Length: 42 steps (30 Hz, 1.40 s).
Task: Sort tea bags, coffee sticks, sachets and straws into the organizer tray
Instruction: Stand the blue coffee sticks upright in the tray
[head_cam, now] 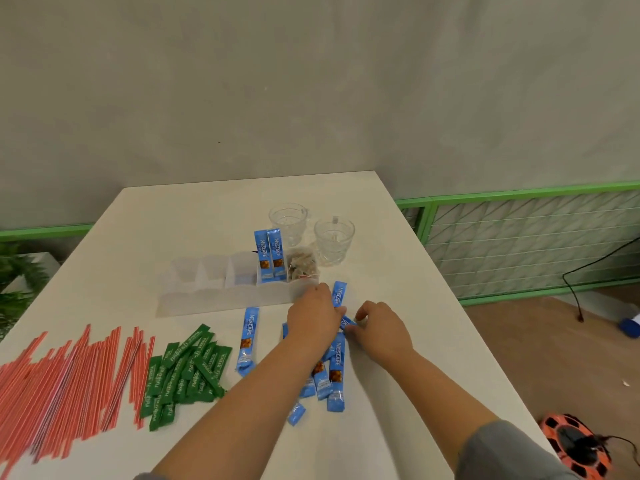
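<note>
A clear organizer tray [194,299] sits mid-table. Two blue coffee sticks [269,256] stand upright in one of its compartments, and tea bags [302,266] fill the compartment to their right. Several more blue coffee sticks [334,368] lie in a loose pile in front of the tray, with one stick [248,341] apart on the left. My left hand [313,318] rests on the pile and holds a blue stick [339,294] that points away from me. My right hand [379,327] pinches another blue stick [347,323]. Green sachets [187,372] and red-striped straws [69,382] lie at the left.
Two empty glass cups [289,221] [334,239] stand behind the tray. The white table [398,403] ends close on the right, with an orange cable reel [575,445] on the floor beyond. A green mesh fence [519,244] runs behind.
</note>
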Each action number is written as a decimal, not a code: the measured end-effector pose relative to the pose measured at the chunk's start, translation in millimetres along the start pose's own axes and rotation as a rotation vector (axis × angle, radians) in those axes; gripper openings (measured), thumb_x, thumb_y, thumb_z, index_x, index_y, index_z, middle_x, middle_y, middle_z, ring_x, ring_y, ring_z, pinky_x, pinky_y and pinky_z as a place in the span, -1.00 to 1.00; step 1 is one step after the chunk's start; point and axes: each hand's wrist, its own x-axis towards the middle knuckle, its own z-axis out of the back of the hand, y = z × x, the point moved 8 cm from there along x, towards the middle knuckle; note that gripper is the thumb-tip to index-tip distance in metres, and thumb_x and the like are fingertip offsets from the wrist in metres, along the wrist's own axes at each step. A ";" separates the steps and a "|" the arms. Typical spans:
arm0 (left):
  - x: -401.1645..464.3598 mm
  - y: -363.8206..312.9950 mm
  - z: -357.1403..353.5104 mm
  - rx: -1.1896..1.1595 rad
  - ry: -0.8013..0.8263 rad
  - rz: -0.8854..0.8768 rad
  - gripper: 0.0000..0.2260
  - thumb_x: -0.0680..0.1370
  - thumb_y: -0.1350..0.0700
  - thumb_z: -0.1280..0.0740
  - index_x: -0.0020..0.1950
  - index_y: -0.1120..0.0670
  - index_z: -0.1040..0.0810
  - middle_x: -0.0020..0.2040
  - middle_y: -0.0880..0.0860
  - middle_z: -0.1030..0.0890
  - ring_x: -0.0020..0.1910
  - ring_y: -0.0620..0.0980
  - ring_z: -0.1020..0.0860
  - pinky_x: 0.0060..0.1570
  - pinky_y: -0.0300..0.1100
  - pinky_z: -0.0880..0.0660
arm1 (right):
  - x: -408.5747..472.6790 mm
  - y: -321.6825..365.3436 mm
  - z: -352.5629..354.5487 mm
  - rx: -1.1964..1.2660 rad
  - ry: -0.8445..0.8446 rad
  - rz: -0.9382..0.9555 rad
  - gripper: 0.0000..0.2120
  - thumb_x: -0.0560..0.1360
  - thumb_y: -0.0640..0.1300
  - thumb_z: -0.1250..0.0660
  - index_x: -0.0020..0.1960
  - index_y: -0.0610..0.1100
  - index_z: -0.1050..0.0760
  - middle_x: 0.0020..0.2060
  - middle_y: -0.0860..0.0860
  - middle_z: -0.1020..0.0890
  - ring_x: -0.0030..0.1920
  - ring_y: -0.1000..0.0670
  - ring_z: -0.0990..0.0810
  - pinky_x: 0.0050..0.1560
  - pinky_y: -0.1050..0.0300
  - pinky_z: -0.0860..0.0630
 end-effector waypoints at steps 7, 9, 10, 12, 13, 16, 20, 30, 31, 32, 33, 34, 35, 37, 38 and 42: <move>6.1 7.6 -13.4 0.045 0.031 0.065 -0.70 0.52 -0.04 -0.33 0.14 0.11 -0.42 0.05 0.07 -0.58 0.02 0.07 -0.56 -0.12 -0.09 -0.44 | 5.0 -4.3 2.2 -0.146 0.010 -0.006 -0.79 0.46 0.02 -0.33 0.01 -0.08 -0.49 -0.06 -0.03 -0.62 -0.02 -0.06 -0.56 -0.07 0.07 -0.46; 7.0 6.9 -13.7 0.014 0.020 0.062 -0.73 0.52 -0.03 -0.33 0.12 0.09 -0.45 0.03 0.05 -0.58 0.00 0.05 -0.56 -0.15 -0.10 -0.42 | 7.0 -7.9 0.6 -0.112 0.044 -0.017 -0.80 0.46 -0.02 -0.33 0.01 -0.10 -0.50 -0.06 -0.03 -0.62 -0.04 -0.05 -0.56 -0.09 0.08 -0.45; 7.3 5.5 -13.4 -0.002 0.012 0.057 -0.75 0.52 -0.02 -0.32 0.12 0.08 -0.46 0.03 0.05 -0.58 -0.01 0.05 -0.56 -0.17 -0.11 -0.41 | 7.9 -8.9 0.2 -0.092 0.060 -0.020 -0.81 0.46 -0.05 -0.33 0.01 -0.11 -0.50 -0.05 -0.04 -0.61 -0.07 -0.04 -0.55 -0.11 0.09 -0.43; 7.5 1.5 -12.3 -0.023 -0.006 0.036 -0.78 0.53 0.00 -0.30 0.11 0.08 -0.49 0.03 0.04 -0.58 -0.03 0.05 -0.56 -0.17 -0.12 -0.42 | 9.6 -10.6 -0.1 -0.069 0.081 -0.018 -0.84 0.47 -0.08 -0.32 0.00 -0.14 -0.50 -0.05 -0.05 -0.60 -0.13 -0.01 -0.49 -0.18 0.15 -0.37; 7.5 -0.9 -11.5 -0.028 -0.017 0.022 -0.79 0.53 0.01 -0.29 0.10 0.07 -0.50 0.03 0.05 -0.57 -0.03 0.05 -0.56 -0.17 -0.11 -0.43 | 10.3 -11.3 0.2 -0.065 0.086 -0.018 -0.87 0.47 -0.09 -0.32 -0.04 -0.14 -0.49 -0.07 -0.06 -0.59 -0.14 0.00 -0.47 -0.19 0.17 -0.35; 8.0 -7.7 -8.8 -0.072 -0.039 -0.020 -0.82 0.54 0.02 -0.27 0.08 0.07 -0.52 0.03 0.05 -0.55 -0.05 0.04 -0.55 -0.19 -0.12 -0.43 | 12.4 -13.2 4.0 -0.052 0.082 -0.028 -0.92 0.47 -0.11 -0.30 -0.11 -0.11 -0.42 -0.16 -0.03 -0.54 -0.18 0.00 -0.46 -0.23 0.17 -0.34; 9.8 -13.9 -5.5 -0.157 -0.032 -0.060 -0.85 0.54 0.05 -0.28 0.06 0.06 -0.50 0.00 0.04 -0.57 -0.06 0.03 -0.54 -0.17 -0.10 -0.47 | 15.4 -17.3 15.2 -0.005 0.053 -0.065 -0.94 0.47 -0.15 -0.27 -0.10 -0.06 -0.39 -0.21 0.01 -0.52 -0.22 -0.02 -0.48 -0.29 0.15 -0.38; 14.3 -10.8 16.5 -0.413 0.046 -0.049 -0.87 0.59 0.07 -0.17 -0.12 0.09 -0.39 -0.28 0.00 -0.48 -0.21 0.02 -0.58 -0.18 -0.06 -0.48 | 24.1 -12.4 32.5 0.379 0.008 -0.160 -0.92 0.48 -0.24 -0.24 -0.09 -0.08 -0.43 -0.19 -0.08 -0.60 -0.28 -0.03 -0.52 -0.35 0.14 -0.43; 15.1 -10.2 22.4 -0.428 0.036 -0.051 -0.84 0.60 0.05 -0.16 -0.14 0.08 -0.39 -0.29 0.00 -0.49 -0.19 0.05 -0.60 -0.17 -0.05 -0.48 | 24.8 -6.3 36.7 0.433 -0.015 -0.142 -0.95 0.50 -0.20 -0.25 -0.13 -0.08 -0.43 -0.21 -0.07 -0.62 -0.28 -0.03 -0.52 -0.28 0.11 -0.44; 16.6 -8.1 29.6 -0.433 0.023 -0.055 -0.81 0.60 0.03 -0.16 -0.15 0.09 -0.40 -0.28 0.02 -0.51 -0.17 0.07 -0.61 -0.16 -0.05 -0.49 | 26.3 2.1 40.5 0.479 -0.039 -0.117 -0.91 0.52 -0.14 -0.25 -0.16 -0.08 -0.42 -0.24 -0.05 -0.62 -0.28 -0.03 -0.53 -0.23 0.09 -0.46; 18.6 -6.3 36.1 -0.434 0.012 -0.058 -0.79 0.60 0.01 -0.16 -0.16 0.09 -0.41 -0.25 0.04 -0.54 -0.16 0.08 -0.61 -0.14 -0.04 -0.50 | 27.0 10.0 45.1 0.513 -0.061 -0.090 -0.87 0.54 -0.09 -0.26 -0.18 -0.08 -0.43 -0.27 -0.03 -0.62 -0.28 -0.03 -0.53 -0.21 0.08 -0.45; 20.8 -3.6 43.3 -0.436 0.002 -0.057 -0.78 0.60 0.00 -0.16 -0.17 0.08 -0.42 -0.21 0.06 -0.58 -0.16 0.07 -0.62 -0.12 -0.02 -0.51 | 27.4 19.2 50.1 0.536 -0.079 -0.060 -0.83 0.55 -0.06 -0.26 -0.19 -0.09 -0.43 -0.30 -0.01 -0.59 -0.30 -0.01 -0.51 -0.24 0.09 -0.43; 23.7 -0.1 50.7 -0.437 -0.007 -0.058 -0.77 0.60 -0.01 -0.17 -0.21 0.06 -0.40 -0.18 0.08 -0.60 -0.17 0.07 -0.62 -0.09 0.01 -0.53 | 27.8 28.6 54.4 0.551 -0.092 -0.031 -0.81 0.55 -0.05 -0.27 -0.19 -0.11 -0.44 -0.34 0.01 -0.56 -0.34 0.02 -0.48 -0.29 0.12 -0.39; 29.6 7.8 67.9 -0.427 -0.036 -0.066 -0.77 0.59 0.00 -0.20 -0.23 0.05 -0.41 -0.14 0.10 -0.63 -0.17 0.07 -0.63 -0.06 0.04 -0.54 | 30.1 48.1 60.8 0.579 -0.100 0.029 -0.81 0.54 -0.05 -0.29 -0.18 -0.14 -0.46 -0.38 0.04 -0.51 -0.38 0.07 -0.44 -0.35 0.18 -0.34; 31.8 12.0 76.8 -0.430 -0.052 -0.066 -0.80 0.59 0.02 -0.21 -0.18 0.08 -0.45 -0.14 0.09 -0.64 -0.18 0.06 -0.63 -0.05 0.02 -0.55 | 31.0 57.3 63.8 0.595 -0.097 0.057 -0.83 0.54 -0.07 -0.30 -0.17 -0.14 -0.48 -0.38 0.05 -0.51 -0.40 0.09 -0.44 -0.35 0.20 -0.34; 42.9 40.9 106.9 -0.472 -0.102 -0.038 -0.88 0.57 0.07 -0.27 0.03 0.10 -0.52 -0.14 -0.01 -0.62 -0.24 -0.02 -0.62 -0.17 -0.18 -0.53 | 39.8 93.3 70.9 0.612 -0.094 0.153 -0.90 0.52 -0.13 -0.34 -0.16 -0.09 -0.48 -0.37 0.06 -0.54 -0.39 0.12 -0.47 -0.30 0.21 -0.39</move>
